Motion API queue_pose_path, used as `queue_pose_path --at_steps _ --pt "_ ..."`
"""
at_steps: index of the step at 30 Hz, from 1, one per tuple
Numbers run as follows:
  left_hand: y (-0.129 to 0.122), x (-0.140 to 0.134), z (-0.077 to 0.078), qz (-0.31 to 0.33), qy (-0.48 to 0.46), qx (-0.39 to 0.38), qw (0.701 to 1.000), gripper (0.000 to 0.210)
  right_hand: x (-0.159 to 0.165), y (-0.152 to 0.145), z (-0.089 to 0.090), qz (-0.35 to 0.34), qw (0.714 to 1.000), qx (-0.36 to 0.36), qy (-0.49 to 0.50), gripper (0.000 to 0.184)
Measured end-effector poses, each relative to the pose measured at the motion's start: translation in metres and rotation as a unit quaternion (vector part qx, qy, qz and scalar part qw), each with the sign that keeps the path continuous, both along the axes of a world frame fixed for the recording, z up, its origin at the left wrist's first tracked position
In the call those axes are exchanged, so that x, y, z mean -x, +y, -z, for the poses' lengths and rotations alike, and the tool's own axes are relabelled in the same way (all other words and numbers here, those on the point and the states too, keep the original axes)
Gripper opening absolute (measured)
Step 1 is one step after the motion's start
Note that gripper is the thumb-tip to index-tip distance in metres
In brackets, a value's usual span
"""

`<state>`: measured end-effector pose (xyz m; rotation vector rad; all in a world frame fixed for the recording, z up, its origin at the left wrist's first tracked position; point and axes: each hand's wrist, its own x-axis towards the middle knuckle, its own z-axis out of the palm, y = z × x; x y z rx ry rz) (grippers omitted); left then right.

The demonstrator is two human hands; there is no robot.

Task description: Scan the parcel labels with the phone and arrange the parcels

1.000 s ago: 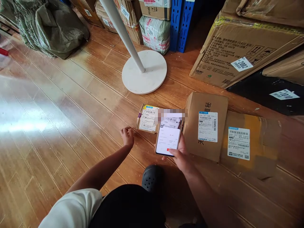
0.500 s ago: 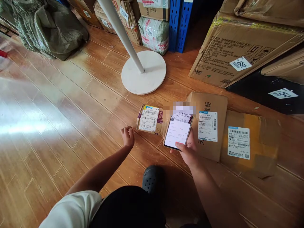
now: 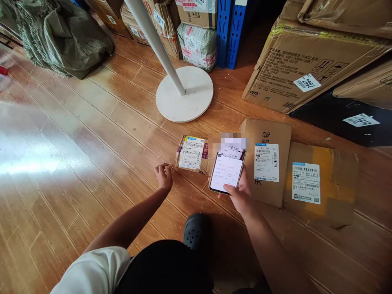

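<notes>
A smartphone [image 3: 226, 169] with a lit screen rests in my right hand [image 3: 240, 192], its fingers wrapped round the case. The thumb lies over the lower part of the screen, beside a red patch. A barcode label shows at the top of the screen; a blurred patch covers the area just above. My left hand [image 3: 163, 176] hangs just left of a small taped carton [image 3: 191, 153], fingers curled in with nothing visible in them. Right of the phone lie a brown carton [image 3: 271, 163] and a flatter, tape-covered carton [image 3: 330, 183], each with a white shipping label.
A white pole stands on a round base [image 3: 185, 94] beyond the cartons. Behind it are stacked parcels [image 3: 196, 45] and a blue metal upright [image 3: 226, 36]. Large boxes [image 3: 294, 69] rise at the right. A crumpled green sack [image 3: 70, 41] lies far left. My shoe [image 3: 197, 230] is below.
The view has shifted slightly, so the cartons at the right appear a little further left. The phone sits marginally lower and left; the thumb stays on its screen. Left hand is nearly unmoved.
</notes>
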<state>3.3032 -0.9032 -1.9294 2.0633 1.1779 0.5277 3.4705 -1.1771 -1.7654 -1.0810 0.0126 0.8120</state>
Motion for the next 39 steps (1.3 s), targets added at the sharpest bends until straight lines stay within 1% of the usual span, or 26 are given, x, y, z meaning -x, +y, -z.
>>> queue_pose_path --at_steps 7,14,18,25,28,31,35,39 --pt "-0.002 -0.001 -0.001 0.0 0.002 0.003 1.0 0.017 -0.001 -0.002 0.003 0.003 1.0 -0.004 -0.009 0.065" --pt "-0.002 0.0 0.001 0.003 0.002 0.006 1.0 0.017 -0.003 -0.002 -0.003 -0.005 1.0 -0.009 0.0 0.065" --pt "-0.003 -0.002 0.001 0.0 0.005 0.008 1.0 0.017 -0.004 -0.003 -0.005 -0.016 1.0 -0.016 -0.015 0.067" --pt "-0.004 -0.005 0.0 -0.005 0.01 0.012 1.0 0.016 -0.004 -0.001 -0.007 -0.026 0.999 0.005 -0.022 0.069" --pt "-0.004 -0.004 0.001 -0.005 0.009 0.012 1.0 0.017 0.006 0.002 -0.006 -0.043 0.999 0.004 -0.01 0.072" --pt "-0.003 -0.003 0.002 -0.004 0.007 0.013 1.0 0.017 0.023 0.008 -0.003 -0.072 0.997 0.002 0.02 0.076" --pt "-0.003 -0.002 0.003 -0.007 0.012 0.014 1.0 0.015 0.052 0.023 -0.005 -0.123 0.988 -0.033 0.086 0.086" --pt "-0.001 -0.002 0.002 -0.006 0.022 0.016 1.0 0.014 0.072 0.037 -0.015 -0.148 0.98 -0.065 0.118 0.078"
